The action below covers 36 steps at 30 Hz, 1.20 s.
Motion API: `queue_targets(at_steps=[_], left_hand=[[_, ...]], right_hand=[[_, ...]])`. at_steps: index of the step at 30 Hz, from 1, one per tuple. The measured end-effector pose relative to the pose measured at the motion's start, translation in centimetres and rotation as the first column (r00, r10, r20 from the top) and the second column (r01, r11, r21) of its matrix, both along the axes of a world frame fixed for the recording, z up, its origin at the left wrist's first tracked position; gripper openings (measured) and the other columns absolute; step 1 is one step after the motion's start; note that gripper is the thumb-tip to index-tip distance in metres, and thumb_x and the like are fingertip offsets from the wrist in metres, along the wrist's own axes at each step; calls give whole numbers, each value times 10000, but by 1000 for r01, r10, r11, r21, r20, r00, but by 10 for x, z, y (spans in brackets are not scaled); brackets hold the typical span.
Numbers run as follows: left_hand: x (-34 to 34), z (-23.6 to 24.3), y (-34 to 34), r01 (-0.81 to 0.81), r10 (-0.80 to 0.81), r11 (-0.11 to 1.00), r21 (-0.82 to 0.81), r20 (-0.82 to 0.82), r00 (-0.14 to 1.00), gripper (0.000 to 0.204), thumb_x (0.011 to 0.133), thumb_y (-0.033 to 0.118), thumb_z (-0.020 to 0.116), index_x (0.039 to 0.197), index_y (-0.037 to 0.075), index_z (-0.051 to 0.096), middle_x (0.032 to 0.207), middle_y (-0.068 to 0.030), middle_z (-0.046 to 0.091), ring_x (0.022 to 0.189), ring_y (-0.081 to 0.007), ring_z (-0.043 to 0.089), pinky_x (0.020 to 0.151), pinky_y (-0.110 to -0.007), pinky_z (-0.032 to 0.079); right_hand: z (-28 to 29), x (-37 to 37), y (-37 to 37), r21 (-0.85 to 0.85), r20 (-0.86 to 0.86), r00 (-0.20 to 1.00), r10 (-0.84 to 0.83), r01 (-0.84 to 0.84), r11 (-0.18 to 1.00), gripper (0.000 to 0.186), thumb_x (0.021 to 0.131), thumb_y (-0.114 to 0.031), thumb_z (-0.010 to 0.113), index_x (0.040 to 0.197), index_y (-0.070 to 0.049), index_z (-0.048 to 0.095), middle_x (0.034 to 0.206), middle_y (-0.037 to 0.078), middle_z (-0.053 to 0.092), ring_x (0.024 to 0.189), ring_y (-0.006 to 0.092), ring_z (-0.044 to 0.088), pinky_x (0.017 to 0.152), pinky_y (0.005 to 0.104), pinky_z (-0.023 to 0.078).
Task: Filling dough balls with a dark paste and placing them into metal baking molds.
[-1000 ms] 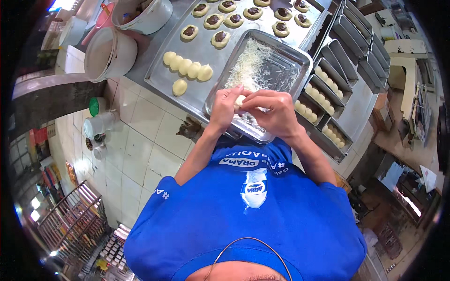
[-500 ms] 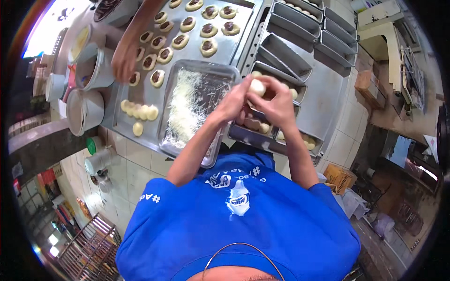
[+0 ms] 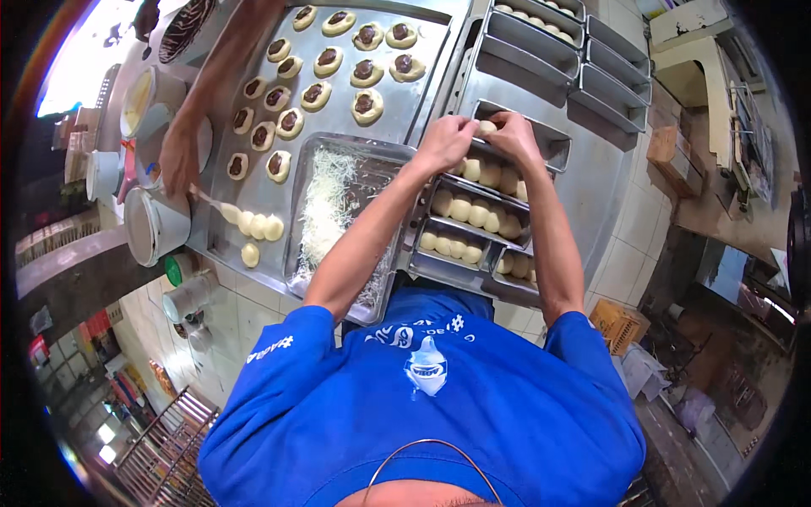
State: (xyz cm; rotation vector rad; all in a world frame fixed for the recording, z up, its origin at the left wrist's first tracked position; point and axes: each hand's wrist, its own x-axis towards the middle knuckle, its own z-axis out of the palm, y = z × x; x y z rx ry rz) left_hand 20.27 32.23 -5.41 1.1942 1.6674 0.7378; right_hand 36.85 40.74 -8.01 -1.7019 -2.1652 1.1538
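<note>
A pale dough ball [image 3: 487,128] is pinched between the fingertips of my left hand [image 3: 446,144] and my right hand [image 3: 514,137]. Both hands are closed around it, above the near-left end of a metal loaf tin [image 3: 553,145]. Just nearer than my hands, a tin [image 3: 463,184] holds a row of dough balls [image 3: 490,174]. Closer to me, more tins carry rows of dough balls [image 3: 477,213], partly covered by my right forearm. Left of my left forearm lies a metal tray [image 3: 405,152] with grated cheese [image 3: 325,211].
A baking sheet [image 3: 414,93] holds several dough rounds with dark filling [image 3: 367,72], plus plain dough balls [image 3: 253,224]. Another person's hand [image 3: 179,160] is over its left edge, near a thin light tool [image 3: 211,199]. White buckets [image 3: 156,224] stand left; more tins [image 3: 612,93] stand far right.
My hands have moved away from me with the dough ball, revealing the filled tins. The tilted tin now sits straight. The other person's hand has moved left and nearer.
</note>
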Motion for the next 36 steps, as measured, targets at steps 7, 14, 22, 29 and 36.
queue_targets(at_steps=[7, 14, 22, 29, 36], left_hand=[[-19, 1, -18, 144, -81, 945, 295, -216, 973, 369, 929, 274, 590, 1091, -48, 672, 1015, -222, 680, 905, -364, 622, 829, -422, 496], [-158, 2, -46, -161, 164, 983, 85, -797, 581, 375, 815, 225, 677, 1145, 60, 740, 1019, -207, 690, 988, -347, 631, 951, -462, 500], [-174, -58, -13, -236, 273, 959, 155, -722, 635, 156, 712, 126, 719, 749, -23, 747, 778, -214, 711, 702, -356, 678, 682, -452, 544], [-171, -19, -51, -623, 300, 696, 357, 644, 704, 316, 916, 114, 636, 1188, -44, 644, 1042, -183, 719, 882, -278, 699, 814, -386, 575], [-183, 69, -222, -787, 200, 594, 166, 917, 345, 361, 974, 119, 556, 1298, -40, 557, 1213, -224, 639, 1083, -273, 657, 1037, -407, 525]], right_hand=[[1, -13, 10, -187, -189, 966, 174, -210, 960, 391, 824, -205, 674, 1119, 50, 703, 1059, 152, 738, 911, 249, 675, 837, 330, 531], [6, -21, -6, -219, -70, 980, 185, -196, 956, 430, 873, -203, 604, 1219, 49, 653, 1130, 149, 725, 949, 220, 659, 856, 319, 521], [60, -70, -83, 491, -105, 992, 68, -8, 871, 414, 860, -194, 653, 1241, -36, 679, 1070, 125, 738, 895, 243, 679, 823, 354, 544], [40, -148, -212, 85, 101, 669, 736, -743, 664, 362, 728, -74, 738, 1085, -14, 732, 1037, 162, 736, 872, 327, 697, 774, 387, 565], [9, -174, -275, 245, 48, 689, 724, -710, 660, 237, 695, -53, 724, 924, -9, 763, 905, 146, 746, 729, 339, 684, 692, 401, 565]])
